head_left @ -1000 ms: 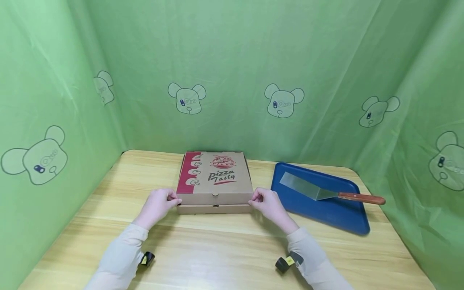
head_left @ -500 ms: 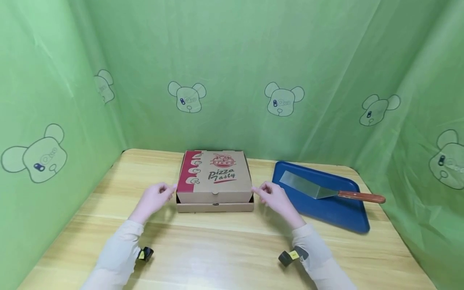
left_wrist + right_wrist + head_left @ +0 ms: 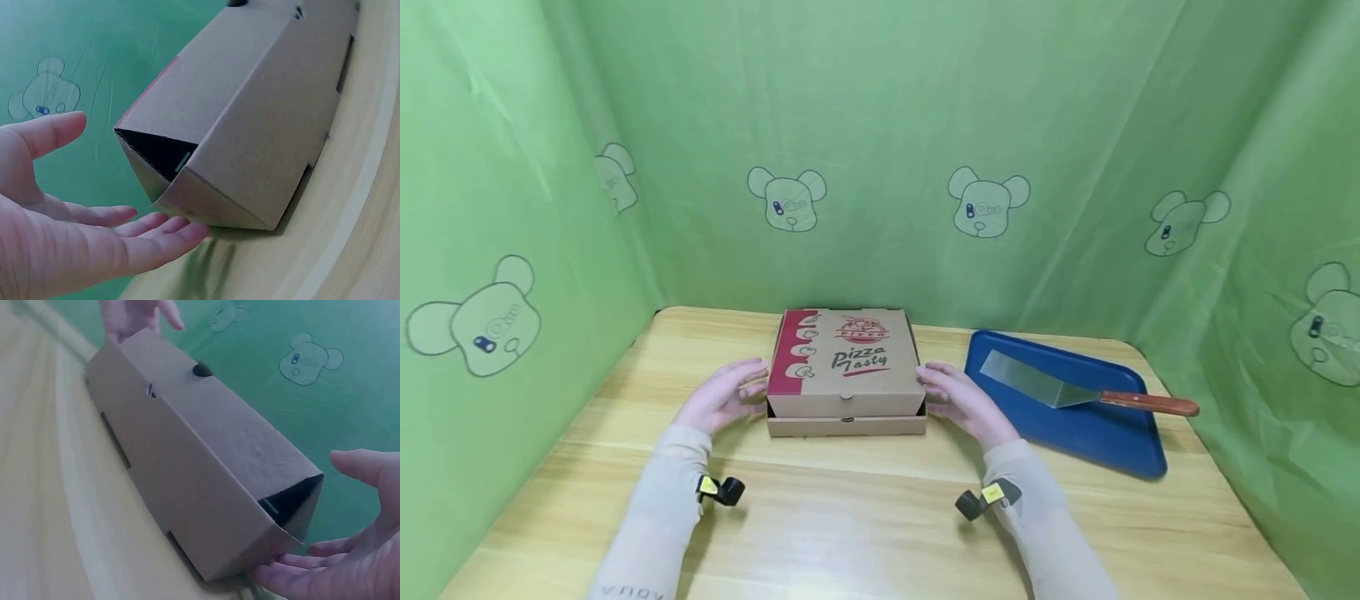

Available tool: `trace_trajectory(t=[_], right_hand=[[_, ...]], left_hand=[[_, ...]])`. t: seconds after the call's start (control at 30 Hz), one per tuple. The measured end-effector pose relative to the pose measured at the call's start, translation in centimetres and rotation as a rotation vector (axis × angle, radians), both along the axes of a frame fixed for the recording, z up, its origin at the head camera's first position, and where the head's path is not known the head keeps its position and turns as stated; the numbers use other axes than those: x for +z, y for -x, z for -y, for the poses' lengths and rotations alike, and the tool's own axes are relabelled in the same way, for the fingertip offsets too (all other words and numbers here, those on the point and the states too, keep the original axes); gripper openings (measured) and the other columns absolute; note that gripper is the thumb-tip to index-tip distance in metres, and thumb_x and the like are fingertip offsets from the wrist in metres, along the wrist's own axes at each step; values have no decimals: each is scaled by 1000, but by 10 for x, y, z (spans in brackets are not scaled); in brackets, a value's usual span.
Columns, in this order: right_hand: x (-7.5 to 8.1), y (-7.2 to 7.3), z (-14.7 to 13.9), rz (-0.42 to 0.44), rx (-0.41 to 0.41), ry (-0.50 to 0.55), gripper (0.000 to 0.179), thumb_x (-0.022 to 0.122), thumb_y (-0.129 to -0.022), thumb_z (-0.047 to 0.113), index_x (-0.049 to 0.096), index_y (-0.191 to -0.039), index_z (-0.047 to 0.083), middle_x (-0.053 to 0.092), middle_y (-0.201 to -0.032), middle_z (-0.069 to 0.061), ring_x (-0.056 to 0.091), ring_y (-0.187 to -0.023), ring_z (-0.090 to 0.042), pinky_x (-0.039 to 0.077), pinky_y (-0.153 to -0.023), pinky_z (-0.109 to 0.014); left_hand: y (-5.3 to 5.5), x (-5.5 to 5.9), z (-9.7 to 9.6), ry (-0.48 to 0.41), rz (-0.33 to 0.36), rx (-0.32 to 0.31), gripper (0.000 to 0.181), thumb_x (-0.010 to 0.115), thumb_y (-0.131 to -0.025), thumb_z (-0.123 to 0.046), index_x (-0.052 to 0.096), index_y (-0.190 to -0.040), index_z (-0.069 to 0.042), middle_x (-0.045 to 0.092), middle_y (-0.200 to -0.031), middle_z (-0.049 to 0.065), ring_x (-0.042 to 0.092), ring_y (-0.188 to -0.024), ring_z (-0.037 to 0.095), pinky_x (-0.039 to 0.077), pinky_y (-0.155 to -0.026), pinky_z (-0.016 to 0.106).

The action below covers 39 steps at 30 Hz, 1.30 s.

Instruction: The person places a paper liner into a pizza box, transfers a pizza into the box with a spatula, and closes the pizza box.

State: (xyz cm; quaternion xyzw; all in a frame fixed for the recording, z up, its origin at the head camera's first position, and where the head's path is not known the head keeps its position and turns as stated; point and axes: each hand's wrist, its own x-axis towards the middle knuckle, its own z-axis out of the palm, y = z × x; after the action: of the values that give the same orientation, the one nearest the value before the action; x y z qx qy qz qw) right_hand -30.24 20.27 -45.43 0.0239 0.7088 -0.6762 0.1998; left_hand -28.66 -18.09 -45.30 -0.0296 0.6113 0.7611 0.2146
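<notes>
A cardboard pizza box with a red printed strip and "Pizza Tasty" lettering lies on the wooden table. Its lid is slightly raised at the front, and dark gaps show at the front corners in both wrist views. My left hand is at the box's left side, fingers extended and spread, thumb apart; the fingertips are close to the lower side wall in the left wrist view. On the opposite side, my right hand has its fingers loosely extended, fingertips at the lower right corner of the box in the right wrist view. Neither hand grips the box.
To the right of the box lies a blue tray. Across it rests a metal spatula, its wooden handle sticking out over the tray's right edge. A green curtain encloses the table at the back and sides.
Both hands have gone from pinched fingers at the lid's front corners to spread fingers along the box's sides. The front flap of the lid sits higher above the lower front wall than before.
</notes>
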Motion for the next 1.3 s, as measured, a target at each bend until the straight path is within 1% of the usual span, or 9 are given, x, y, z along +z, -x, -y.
trace_trajectory(t=[0.07,0.13,0.2,0.27,0.4,0.5,0.93,1.1,1.3], right_hand=[[-2,0,0,32,3,35,74,58,-97,28,18,-153,0,53,-135,-13,58,-96,-13,45,-107,-41],[-5,-1,-1,66,-4,70,72,58,-96,24,19,-152,0,61,-115,-2,54,-80,-6,48,-96,-33],[-7,-2,-2,82,-4,93,71,58,-97,23,20,-152,0,61,-101,5,53,-76,-4,48,-87,-28],[-8,-4,-3,91,-7,106,69,58,-97,23,22,-151,1,59,-97,7,50,-77,-5,46,-82,-26],[-10,-5,-5,90,-2,112,69,59,-96,25,23,-151,2,56,-106,7,51,-92,-9,45,-83,-25],[-11,-6,-5,92,-6,114,69,59,-96,25,24,-150,2,57,-110,6,52,-101,-11,46,-85,-25],[-17,-4,-3,73,-7,90,68,59,-96,24,25,-150,1,53,-115,3,48,-106,-13,45,-89,-27],[-18,-4,-2,57,-2,68,71,59,-96,24,23,-151,-1,47,-131,-5,42,-118,-19,42,-93,-29],[-18,-5,0,48,1,55,70,58,-96,20,21,-152,-2,31,-150,-16,35,-127,-23,42,-93,-29]], left_hand=[[2,-4,-1,-56,32,-11,67,47,-102,-26,13,-154,-1,39,-150,15,35,-137,33,27,-119,56],[3,-8,-2,-64,51,-14,60,50,-101,-27,27,-150,-3,52,-136,7,44,-127,26,34,-115,53],[3,-12,-3,-44,51,-16,53,51,-100,-28,36,-145,-4,59,-123,0,49,-118,21,40,-110,47],[3,-15,-4,-26,57,-12,50,54,-99,-28,42,-142,-5,63,-114,-4,53,-110,18,45,-104,41],[1,-20,-5,0,66,-14,55,56,-98,-26,37,-145,-4,66,-105,-6,58,-101,14,49,-95,34],[0,-23,-5,-13,76,-10,59,57,-98,-25,33,-147,-3,68,-102,-6,59,-99,13,50,-94,33],[-1,-26,0,-14,63,-13,69,57,-97,-24,22,-152,-2,67,-103,-7,60,-100,12,49,-99,34],[0,-27,1,-7,44,-27,68,56,-98,-23,22,-153,-2,68,-104,-7,61,-101,11,48,-99,34],[2,-30,1,10,22,-37,70,56,-98,-20,19,-153,-1,69,-111,-4,63,-102,10,42,-111,43]])
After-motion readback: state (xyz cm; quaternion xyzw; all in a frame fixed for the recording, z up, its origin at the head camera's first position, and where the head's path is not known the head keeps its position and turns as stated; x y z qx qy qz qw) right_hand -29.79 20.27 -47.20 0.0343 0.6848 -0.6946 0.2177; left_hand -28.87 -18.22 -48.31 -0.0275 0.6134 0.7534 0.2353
